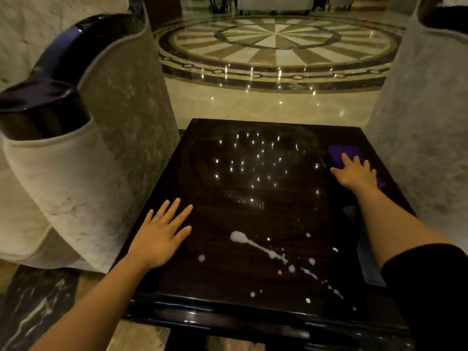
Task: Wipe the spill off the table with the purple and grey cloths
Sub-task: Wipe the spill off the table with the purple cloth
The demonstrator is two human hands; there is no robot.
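Note:
A dark glossy table fills the middle of the view. A white spill streaks across its near right part, with small drops around it. The purple cloth lies flat at the table's far right edge. My right hand rests flat on top of that cloth, fingers spread. A grey cloth lies along the near right edge, partly hidden under my right forearm. My left hand lies flat and open on the table's left side, to the left of the spill, holding nothing.
A pale upholstered armchair with a dark glossy arm stands close on the left. Another pale armchair stands on the right. Polished marble floor with a round pattern stretches beyond the table's far edge.

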